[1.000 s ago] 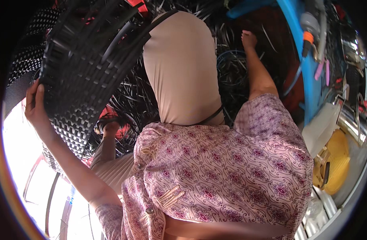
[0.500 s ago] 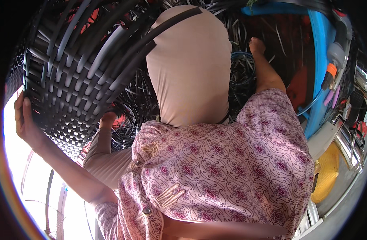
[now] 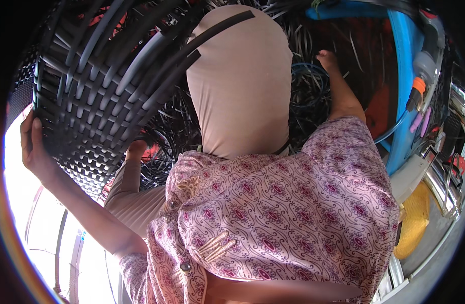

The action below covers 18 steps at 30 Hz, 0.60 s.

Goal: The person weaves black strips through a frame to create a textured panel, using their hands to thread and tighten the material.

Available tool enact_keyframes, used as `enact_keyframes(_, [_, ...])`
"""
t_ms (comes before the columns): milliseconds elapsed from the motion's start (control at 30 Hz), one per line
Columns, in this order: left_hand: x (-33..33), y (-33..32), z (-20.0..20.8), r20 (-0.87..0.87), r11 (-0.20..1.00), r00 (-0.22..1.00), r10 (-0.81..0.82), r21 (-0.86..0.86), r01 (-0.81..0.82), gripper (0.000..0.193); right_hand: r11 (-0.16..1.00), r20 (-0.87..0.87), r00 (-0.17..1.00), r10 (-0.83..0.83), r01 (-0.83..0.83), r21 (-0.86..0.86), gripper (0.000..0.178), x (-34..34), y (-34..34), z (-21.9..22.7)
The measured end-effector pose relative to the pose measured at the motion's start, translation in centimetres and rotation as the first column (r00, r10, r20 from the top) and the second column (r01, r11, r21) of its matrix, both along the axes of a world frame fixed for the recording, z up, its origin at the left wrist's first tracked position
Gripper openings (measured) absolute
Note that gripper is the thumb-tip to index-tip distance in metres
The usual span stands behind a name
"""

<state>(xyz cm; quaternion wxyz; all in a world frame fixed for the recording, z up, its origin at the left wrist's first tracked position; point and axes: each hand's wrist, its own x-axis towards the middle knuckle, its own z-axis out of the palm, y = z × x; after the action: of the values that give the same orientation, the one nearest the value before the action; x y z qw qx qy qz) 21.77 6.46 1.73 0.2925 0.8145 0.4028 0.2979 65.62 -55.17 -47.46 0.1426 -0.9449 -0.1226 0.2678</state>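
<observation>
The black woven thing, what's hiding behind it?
Between the loose strips of the black woven thing, red patches show; dark mesh appears past its left edge, above the left hand. The tight weave covers the rest.

"What is the floor (image 3: 380, 109) like?"
"Dark, with red showing at the right"
"And what lies on it?"
"Loose black strips (image 3: 308, 110), tangled in a thick litter, a thin blue loop (image 3: 311, 64) among them, and one pale strand (image 3: 355, 52) by itself further right"

white glare (image 3: 93, 258) fills the lower left, and a blue frame (image 3: 405, 61) borders a dark reddish surface (image 3: 372, 63).
</observation>
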Motion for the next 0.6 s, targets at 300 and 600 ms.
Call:
enact_keyframes(300, [0.3, -0.5, 0.0, 0.013, 0.999, 0.999, -0.029, -0.013, 0.030, 0.026, 0.995, 0.099, 0.995, 0.015, -0.005, -0.103, 0.046, -0.7, -0.2, -1.2])
enact_keyframes(600, [0.0, -0.8, 0.2, -0.009, 1.000, 1.000, -0.008, 0.009, 0.009, 0.026, 0.992, 0.077, 0.996, 0.052, -0.043, -0.115, 0.040, -2.1, -0.5, 0.3])
